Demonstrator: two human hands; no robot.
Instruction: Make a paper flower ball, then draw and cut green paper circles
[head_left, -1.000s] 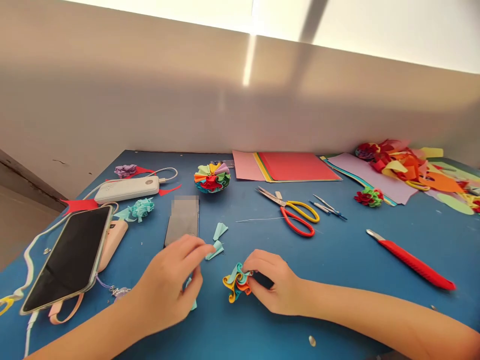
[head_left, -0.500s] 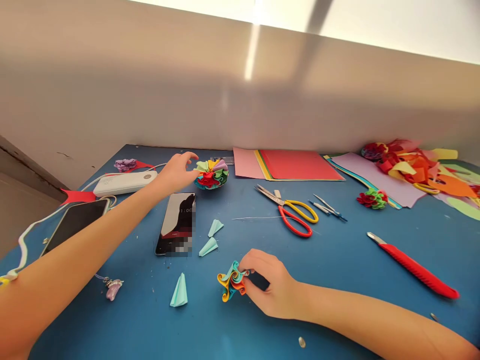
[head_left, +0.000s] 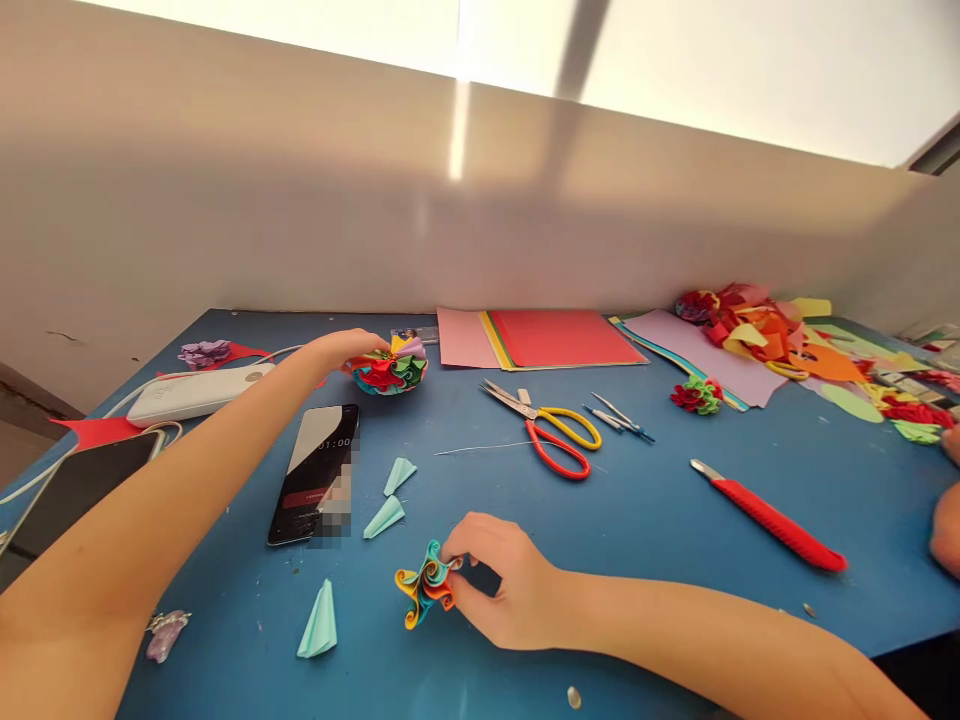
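Near the back of the table, my left hand (head_left: pixel 349 348) has its fingers closed on a multicoloured pleated paper flower ball (head_left: pixel 394 370); some fingertips are hidden behind it. My right hand (head_left: pixel 499 580), at the front, pinches a small curled paper star flower (head_left: pixel 425 585) in yellow, orange and teal between thumb and fingers. Left of that star lies a folded light-blue paper piece (head_left: pixel 320 622). Two smaller light-blue pieces, one of them a folded cone (head_left: pixel 385 518), rest farther back beside the phone (head_left: pixel 315 475).
Scissors (head_left: pixel 551 430) with red and yellow handles lie mid-table, near tweezers (head_left: pixel 619 418). A red-handled knife (head_left: pixel 772 520) is at the right. Coloured sheets (head_left: pixel 562 340) and paper scraps (head_left: pixel 757 335) line the back. A white power bank (head_left: pixel 199 393) sits left. Another person's hand (head_left: pixel 946 530) shows at the right edge.
My left hand has gone from beside the paper flower ball to closing on it. My right hand still pinches the paper star flower. The view has turned rightward, bringing another person's hand into sight.
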